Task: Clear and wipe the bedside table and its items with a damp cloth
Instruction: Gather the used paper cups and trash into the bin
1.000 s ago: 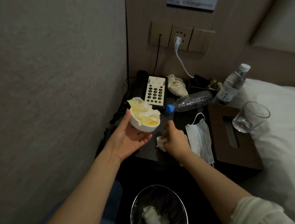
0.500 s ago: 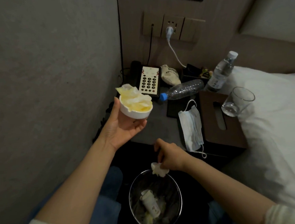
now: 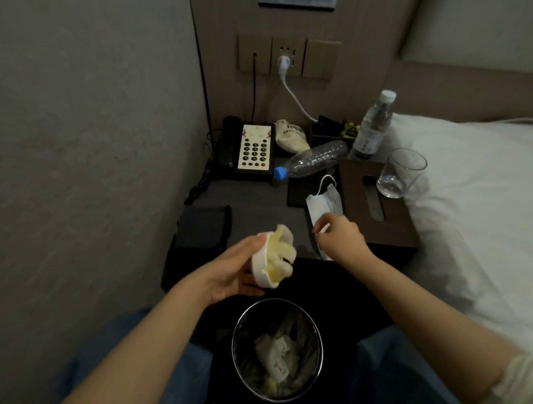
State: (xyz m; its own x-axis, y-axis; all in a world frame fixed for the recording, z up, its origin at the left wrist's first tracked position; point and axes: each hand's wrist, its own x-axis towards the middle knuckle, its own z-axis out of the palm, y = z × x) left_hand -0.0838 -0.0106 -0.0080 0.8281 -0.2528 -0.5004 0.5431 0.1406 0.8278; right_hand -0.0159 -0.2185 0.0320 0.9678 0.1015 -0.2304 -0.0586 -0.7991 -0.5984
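The left hand [image 3: 232,270] grips a tilted bowl [image 3: 264,267] above the bin [image 3: 276,349], off the surface's [image 3: 253,215] front edge. The right hand [image 3: 341,237] pinches the mask [image 3: 324,205] at that edge, beside the tissue box [image 3: 374,206].

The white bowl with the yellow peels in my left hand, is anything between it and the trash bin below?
Nothing visible stands in the way. The left hand holds the white bowl tilted toward the trash bin, whose open mouth lies just below with only open air between. The right hand is off to the side at the face mask.
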